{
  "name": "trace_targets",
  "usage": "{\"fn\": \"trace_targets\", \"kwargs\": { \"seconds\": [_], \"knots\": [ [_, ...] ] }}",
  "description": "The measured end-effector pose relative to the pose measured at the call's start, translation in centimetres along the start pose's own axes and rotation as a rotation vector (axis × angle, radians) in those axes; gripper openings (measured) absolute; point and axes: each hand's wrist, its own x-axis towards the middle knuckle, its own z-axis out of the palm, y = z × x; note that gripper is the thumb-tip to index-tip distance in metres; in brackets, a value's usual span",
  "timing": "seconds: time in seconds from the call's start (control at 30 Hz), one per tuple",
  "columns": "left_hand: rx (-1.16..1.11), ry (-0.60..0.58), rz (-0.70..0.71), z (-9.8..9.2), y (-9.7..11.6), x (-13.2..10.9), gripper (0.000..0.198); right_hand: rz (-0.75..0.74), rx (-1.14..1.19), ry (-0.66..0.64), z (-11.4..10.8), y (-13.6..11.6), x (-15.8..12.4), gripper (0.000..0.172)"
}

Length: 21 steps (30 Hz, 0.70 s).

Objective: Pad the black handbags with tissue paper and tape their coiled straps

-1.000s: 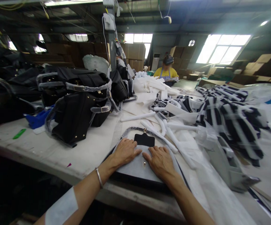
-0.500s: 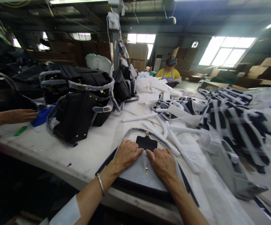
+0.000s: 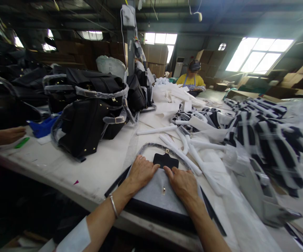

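Observation:
A flat black bag under a grey foam sheet (image 3: pixel 156 196) lies at the near edge of the white table (image 3: pixel 99 168). My left hand (image 3: pixel 141 171) and my right hand (image 3: pixel 183 182) rest on the sheet side by side, palms down and fingers stretched forward. Their fingertips reach a small black leather tab (image 3: pixel 166 161) with a metal clasp. The bag's wrapped handle (image 3: pixel 151 147) arcs beyond the tab. A small metal stud (image 3: pixel 163 190) shows between my hands.
Black handbags (image 3: pixel 85 119) with plastic-wrapped handles pile up at the left. White paper rolls (image 3: pixel 183 147) and striped black-and-white bags (image 3: pixel 261 129) cover the right. Another person's hand (image 3: pixel 9 134) reaches in at far left near a blue cloth (image 3: pixel 42 126). A person in yellow (image 3: pixel 190 78) works at the far end.
My hands have slid slightly forward over the sheet toward the black tab. The other person's hand at the left has drawn back from the blue cloth.

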Motion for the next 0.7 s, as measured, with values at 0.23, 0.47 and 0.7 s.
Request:
{"fn": "trace_targets", "kwargs": {
  "seconds": [0.23, 0.47, 0.7],
  "knots": [
    [-0.003, 0.120, -0.102, 0.6, 0.1, -0.2, 0.035, 0.059, 0.029, 0.063, 0.8, -0.2, -0.2, 0.045],
    [-0.090, 0.088, 0.157, 0.0, 0.4, -0.2, 0.013, 0.108, 0.254, 0.180, 2.4, 0.9, 0.1, 0.073],
    [-0.141, 0.051, 0.218, 0.2, 0.4, -0.2, 0.017, 0.130, 0.867, 0.292, 1.5, 2.0, 0.7, 0.083]
  ]
}}
